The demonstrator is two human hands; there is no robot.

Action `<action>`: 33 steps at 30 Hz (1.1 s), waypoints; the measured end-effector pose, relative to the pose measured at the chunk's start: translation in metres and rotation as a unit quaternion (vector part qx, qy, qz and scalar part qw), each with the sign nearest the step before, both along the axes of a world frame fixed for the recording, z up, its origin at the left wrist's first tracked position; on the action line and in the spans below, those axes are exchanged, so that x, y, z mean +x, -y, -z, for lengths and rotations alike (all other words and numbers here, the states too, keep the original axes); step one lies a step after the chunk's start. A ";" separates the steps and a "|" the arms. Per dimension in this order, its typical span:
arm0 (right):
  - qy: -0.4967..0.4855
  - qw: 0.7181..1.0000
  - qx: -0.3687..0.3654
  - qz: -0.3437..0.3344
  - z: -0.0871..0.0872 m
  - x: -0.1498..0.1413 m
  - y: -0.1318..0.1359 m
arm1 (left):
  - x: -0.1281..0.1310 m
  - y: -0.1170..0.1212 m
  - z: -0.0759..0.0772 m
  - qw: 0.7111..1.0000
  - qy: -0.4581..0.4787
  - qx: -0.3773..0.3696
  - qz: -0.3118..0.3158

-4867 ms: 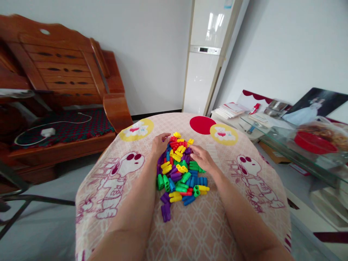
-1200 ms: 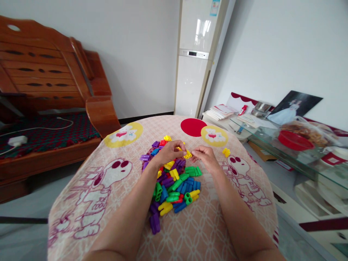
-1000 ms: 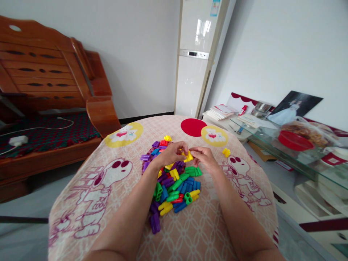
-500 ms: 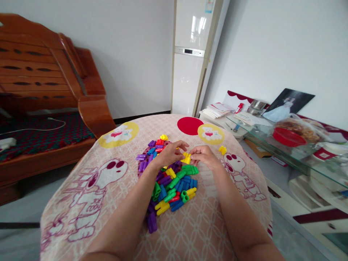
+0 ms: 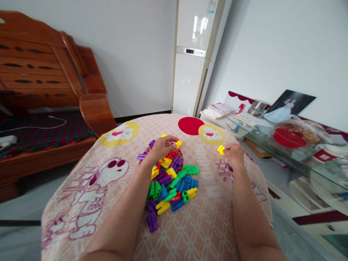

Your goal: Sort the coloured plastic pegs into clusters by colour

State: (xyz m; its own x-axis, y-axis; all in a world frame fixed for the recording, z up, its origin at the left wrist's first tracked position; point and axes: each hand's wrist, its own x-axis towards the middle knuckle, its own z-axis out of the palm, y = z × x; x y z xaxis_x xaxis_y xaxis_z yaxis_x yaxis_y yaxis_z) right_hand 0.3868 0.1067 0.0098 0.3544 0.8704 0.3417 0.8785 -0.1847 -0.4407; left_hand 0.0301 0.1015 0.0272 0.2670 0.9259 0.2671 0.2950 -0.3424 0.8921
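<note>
At the far right part of the heap, my left hand is closed, its fingertips on a small yellow plastic building block. My right hand reaches out to the right side of the table, fingers pinched on yellow building block pieces at the tablecloth. Whether these are one block or two pressed together I cannot tell. Below my left hand spreads a heap of bullet-shaped blocks, among them green, blue, purple and yellow ones. My left hand and forearm hide part of the heap.
A patterned cloth covers the round table. To the right stands a glass shelf with a red bowl, papers and a photo. A wooden bench is at the left, and a tall white cabinet unit stands behind.
My hands have moved apart. The right hand went right to the yellow block lying on the cloth, away from the left. The left hand shifted slightly left and back, to a yellow block.
</note>
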 end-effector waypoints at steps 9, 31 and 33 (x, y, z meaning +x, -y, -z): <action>0.069 0.995 -0.052 0.044 0.001 -0.009 0.005 | -0.017 -0.012 0.010 0.993 0.010 0.023 -0.119; 0.071 0.968 -0.085 -0.226 0.013 -0.090 0.012 | -0.020 -0.073 0.026 0.938 -0.284 0.056 -0.191; 0.070 0.967 -0.085 -0.231 0.013 -0.090 0.012 | -0.015 -0.081 0.026 0.931 -0.312 0.040 -0.183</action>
